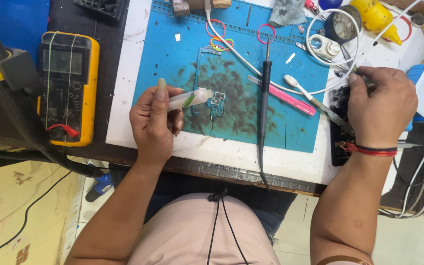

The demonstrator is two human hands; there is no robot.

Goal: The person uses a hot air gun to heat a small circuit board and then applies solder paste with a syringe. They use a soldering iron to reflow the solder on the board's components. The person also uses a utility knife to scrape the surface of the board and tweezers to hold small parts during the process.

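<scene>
Holding, left hand (154, 118): your grip squeezes a white syringe (190, 98) over the small circuit board (216, 103).
Right hand (381, 105): grip pinching tweezers (364, 78) near the tabletop's right edge.

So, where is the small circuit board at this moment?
In the head view, the small circuit board lies on the blue mat, left of the soldering iron, at the tip of the syringe in the left hand.

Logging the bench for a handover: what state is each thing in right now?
Left hand: gripping the syringe tube.
Syringe tube: held, tip at the circuit board.
Circuit board: flat on the blue mat.
Soldering iron: lying unheld.
Right hand: closed on a thin tool.
Multimeter: screen blank.
</scene>
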